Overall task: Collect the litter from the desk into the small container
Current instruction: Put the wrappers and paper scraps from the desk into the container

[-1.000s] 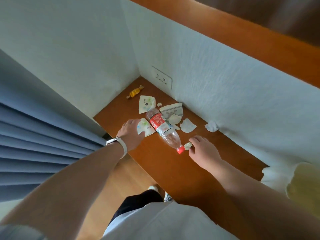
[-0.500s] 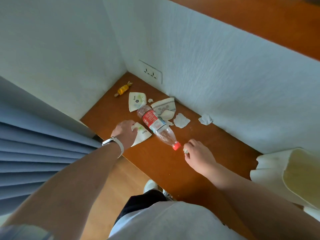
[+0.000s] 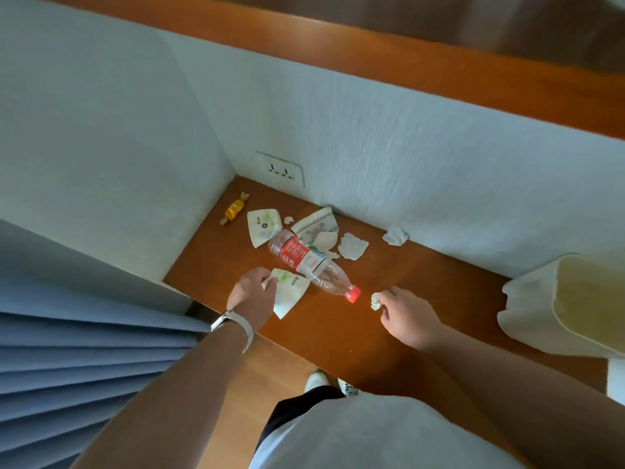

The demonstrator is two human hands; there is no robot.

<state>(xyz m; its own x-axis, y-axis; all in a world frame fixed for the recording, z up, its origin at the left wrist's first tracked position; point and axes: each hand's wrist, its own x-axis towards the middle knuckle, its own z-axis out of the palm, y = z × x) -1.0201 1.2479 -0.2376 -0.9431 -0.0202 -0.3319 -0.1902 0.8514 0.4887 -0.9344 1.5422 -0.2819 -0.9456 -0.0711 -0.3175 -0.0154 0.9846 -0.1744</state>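
Now left hand pinches wrapper corner; right hand, pinching wad, drawn back from bottle.

Soft, even daylight is filling the scene, leaving faint shadows under the left hand and right hand. The desk between them is glinting. Wide-angle distortion is bending the ledge above and the curtain left of the hands; the shirt below is blurring.

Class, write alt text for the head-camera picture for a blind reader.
Left hand grips a torn wrapper and right hand pinches a paper scrap at a wooden desk, beside a plastic bottle; a white bin stands at right.
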